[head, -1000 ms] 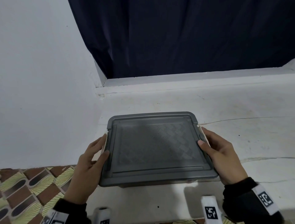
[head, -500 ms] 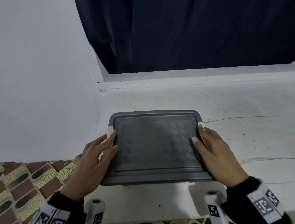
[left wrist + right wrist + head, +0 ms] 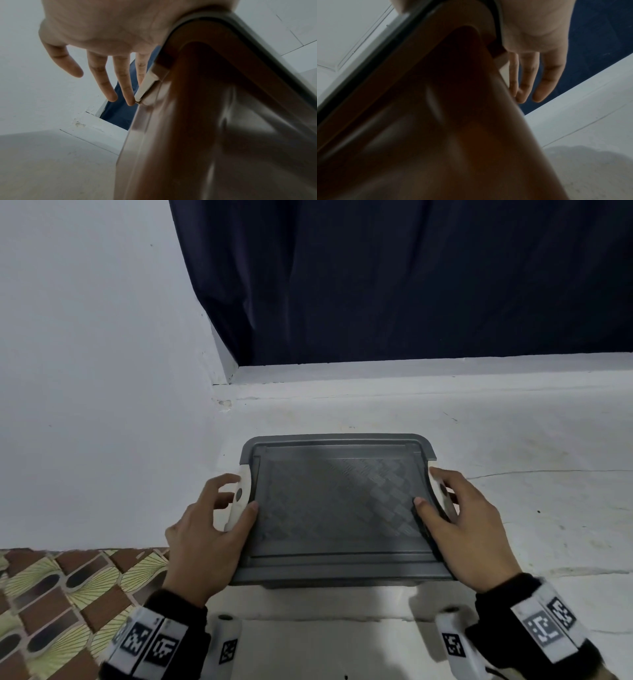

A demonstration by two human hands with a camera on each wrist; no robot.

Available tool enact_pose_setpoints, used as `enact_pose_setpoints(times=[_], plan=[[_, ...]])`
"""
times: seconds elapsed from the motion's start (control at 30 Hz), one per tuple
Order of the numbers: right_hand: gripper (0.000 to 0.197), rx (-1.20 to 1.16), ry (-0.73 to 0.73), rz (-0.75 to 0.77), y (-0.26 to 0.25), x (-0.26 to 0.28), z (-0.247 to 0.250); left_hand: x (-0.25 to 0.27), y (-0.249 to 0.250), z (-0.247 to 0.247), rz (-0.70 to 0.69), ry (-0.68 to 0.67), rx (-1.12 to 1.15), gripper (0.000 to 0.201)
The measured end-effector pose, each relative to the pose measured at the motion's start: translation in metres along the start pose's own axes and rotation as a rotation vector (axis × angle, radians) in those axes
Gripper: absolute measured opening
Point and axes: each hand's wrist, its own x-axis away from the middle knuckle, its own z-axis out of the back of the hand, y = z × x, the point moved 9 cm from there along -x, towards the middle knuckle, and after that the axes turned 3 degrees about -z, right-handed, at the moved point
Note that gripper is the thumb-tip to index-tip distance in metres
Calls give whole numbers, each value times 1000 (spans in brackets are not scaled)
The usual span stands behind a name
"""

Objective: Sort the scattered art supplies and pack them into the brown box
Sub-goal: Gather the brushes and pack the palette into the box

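I see the brown box (image 3: 337, 582) sitting on a white, faintly cracked ledge (image 3: 513, 446), close to the corner where a plain pale wall (image 3: 85, 371) meets a dark navy curtain (image 3: 411, 278). From the head camera only a sliver of its body shows, since a grey plastic lid (image 3: 337, 505) covers it: a rounded rectangle with a raised rim and a woven, basket-like pattern pressed into its flat middle. The wrist cameras show the box walls as smooth, glossy, reddish-brown plastic with a rounded corner.

My left hand (image 3: 209, 532) is at the lid's left edge. Its thumb lies on top of the lid while the fingers reach round a white, curved latch (image 3: 238, 496) on that side; in the left wrist view the fingers (image 3: 124, 83) are nearly straight and spread, one fingertip touching the latch end. I read that hand as loosely opened rather than clenched.

My right hand (image 3: 469, 525) mirrors it at the right edge, thumb on the lid, fingers laid straight along a second white latch (image 3: 442, 494), relaxed and unclenched. The right wrist view is dim, so I cannot tell whether that latch is snapped down.

Both wrists wear black cuffs with white bands bearing square black-and-white markers. At lower left lies a patterned surface (image 3: 51, 604) with brown and yellow-green shapes.
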Motion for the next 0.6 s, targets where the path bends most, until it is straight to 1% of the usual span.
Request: enact_pose_setpoints(times=[0.1, 0.37, 0.6], plan=[[39, 3, 36, 10, 0, -18, -3, -18, -4, -5, 17, 14, 32, 49], [35, 118, 84, 132, -14, -77, -23, -75, -16, -17, 95, 53, 141, 40], [36, 106, 51, 79, -17, -141, -48, -131, -23, -31, 140, 55, 202, 37]])
